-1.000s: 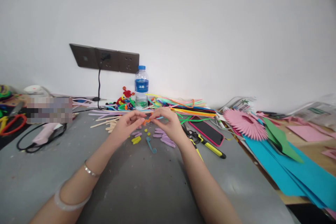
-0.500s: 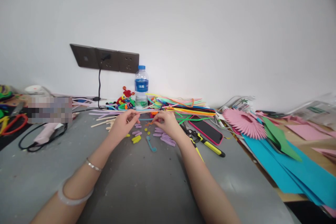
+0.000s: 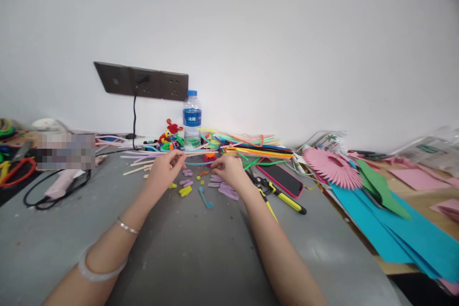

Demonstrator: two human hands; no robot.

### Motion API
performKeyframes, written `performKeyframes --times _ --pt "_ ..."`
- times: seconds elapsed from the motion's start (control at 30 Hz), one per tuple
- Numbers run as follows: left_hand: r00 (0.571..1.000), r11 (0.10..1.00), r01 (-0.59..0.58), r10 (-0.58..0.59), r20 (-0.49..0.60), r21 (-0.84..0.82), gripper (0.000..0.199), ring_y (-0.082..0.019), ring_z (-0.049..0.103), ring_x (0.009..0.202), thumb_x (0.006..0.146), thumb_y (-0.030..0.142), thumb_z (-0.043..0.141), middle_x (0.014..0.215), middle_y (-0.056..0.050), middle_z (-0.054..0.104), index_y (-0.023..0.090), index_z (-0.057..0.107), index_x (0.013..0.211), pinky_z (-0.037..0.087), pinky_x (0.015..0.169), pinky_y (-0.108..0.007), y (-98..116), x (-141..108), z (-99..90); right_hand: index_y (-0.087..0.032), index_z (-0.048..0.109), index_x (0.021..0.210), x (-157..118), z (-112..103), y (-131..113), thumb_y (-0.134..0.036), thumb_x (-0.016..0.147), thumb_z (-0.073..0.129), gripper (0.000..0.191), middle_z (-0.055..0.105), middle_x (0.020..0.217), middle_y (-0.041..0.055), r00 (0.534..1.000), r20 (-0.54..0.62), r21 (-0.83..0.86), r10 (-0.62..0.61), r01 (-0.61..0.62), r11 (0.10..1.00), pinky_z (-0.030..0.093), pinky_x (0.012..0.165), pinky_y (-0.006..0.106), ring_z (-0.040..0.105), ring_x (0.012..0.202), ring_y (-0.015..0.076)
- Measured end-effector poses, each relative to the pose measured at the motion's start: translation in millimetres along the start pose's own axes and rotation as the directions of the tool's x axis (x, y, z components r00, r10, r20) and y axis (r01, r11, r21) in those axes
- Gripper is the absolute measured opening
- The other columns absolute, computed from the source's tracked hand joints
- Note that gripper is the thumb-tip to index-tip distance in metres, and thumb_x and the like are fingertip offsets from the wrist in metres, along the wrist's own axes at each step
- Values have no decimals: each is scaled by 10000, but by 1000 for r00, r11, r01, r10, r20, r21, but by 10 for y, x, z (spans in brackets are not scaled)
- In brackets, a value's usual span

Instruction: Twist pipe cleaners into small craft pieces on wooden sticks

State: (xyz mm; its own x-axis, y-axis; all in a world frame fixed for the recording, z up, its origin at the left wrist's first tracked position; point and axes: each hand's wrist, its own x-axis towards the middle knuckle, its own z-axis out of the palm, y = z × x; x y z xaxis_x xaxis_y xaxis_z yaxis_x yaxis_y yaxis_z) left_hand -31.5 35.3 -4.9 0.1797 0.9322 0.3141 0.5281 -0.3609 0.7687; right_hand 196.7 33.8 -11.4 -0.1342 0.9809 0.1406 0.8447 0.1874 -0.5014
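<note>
My left hand hovers over the left side of the small craft pieces, its thumb and fingertips pinched together; anything between them is too small to make out. My right hand is just right of the orange bits, fingers slightly apart, with nothing visible in them. Between and below the hands lie short purple fuzzy pieces, yellow ones and a blue piece with curled ends. A red and orange piece sits behind the right fingertips.
Pipe cleaners are heaped along the wall beside a water bottle. Yellow-handled pliers and a phone lie right. Blue paper and a pink pleated paper ring are farther right. A corded pink tool lies left.
My right hand has let go of the orange piece, which now lies on the table, and has drawn slightly up and right. My left hand has barely moved.
</note>
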Motion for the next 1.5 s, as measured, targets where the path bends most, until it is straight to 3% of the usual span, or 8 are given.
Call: performKeyframes --times 0.2,0.47,0.7,0.83,0.93,1.1,1.3,1.5 --pt "1000 999 -6 6 18 40 295 -162 608 591 926 448 493 658 -9 695 199 633 851 399 547 -239 19 -15 16 -211 762 812 -14 51 -91 -167 812 714 65 686 789 8 996 43 52 -83 80 995 331 775 305 584 782 162" --pt "1000 998 -10 8 29 67 300 -168 603 585 926 436 477 656 -11 702 204 644 835 394 553 -250 36 -23 13 -181 716 748 -42 111 -185 -148 816 680 83 690 817 36 999 26 -88 -27 29 996 302 802 333 582 821 189" --pt "1000 999 -4 4 -5 51 315 -185 631 595 915 463 491 662 -19 717 209 669 858 393 553 -260 2 -13 3 -188 671 720 -10 -28 -135 -226 827 660 114 558 593 -25 985 -147 278 -88 126 952 335 580 258 499 571 142" --pt "1000 998 -11 12 -16 59 314 -175 609 572 919 454 490 659 -17 712 207 675 859 387 543 -258 -11 -3 -7 -189 654 800 2 -200 -62 -291 883 567 157 550 598 -21 925 -373 418 -71 236 877 361 545 260 481 545 141" --pt "999 999 -6 7 -33 51 312 -172 614 570 916 463 499 659 -13 706 207 661 841 404 551 -259 -8 6 -27 -186 649 876 13 -316 30 -321 909 528 185 625 705 14 840 -543 408 -4 268 873 407 579 265 532 606 150" --pt "995 999 34 -34 -99 -1 291 -161 648 541 902 479 523 740 -14 722 209 629 875 456 544 -248 -59 28 -78 -182 646 955 54 -439 302 -289 908 450 228 699 882 75 767 -639 350 57 225 909 482 768 331 652 834 202" --pt "982 988 99 -117 -149 -120 322 -137 653 495 896 500 531 851 -34 726 208 631 985 379 385 -197 -114 50 -108 -176 636 877 3 -655 710 -411 855 513 267 680 741 67 805 -558 412 200 60 909 460 656 325 606 662 198" --pt "948 999 52 -54 -315 -17 271 -144 604 622 884 427 548 798 -33 722 191 674 928 432 548 -228 -104 90 -244 -197 575 661 -38 -671 809 -498 837 511 355 618 616 51 909 -346 354 231 -102 930 384 607 319 536 600 197"
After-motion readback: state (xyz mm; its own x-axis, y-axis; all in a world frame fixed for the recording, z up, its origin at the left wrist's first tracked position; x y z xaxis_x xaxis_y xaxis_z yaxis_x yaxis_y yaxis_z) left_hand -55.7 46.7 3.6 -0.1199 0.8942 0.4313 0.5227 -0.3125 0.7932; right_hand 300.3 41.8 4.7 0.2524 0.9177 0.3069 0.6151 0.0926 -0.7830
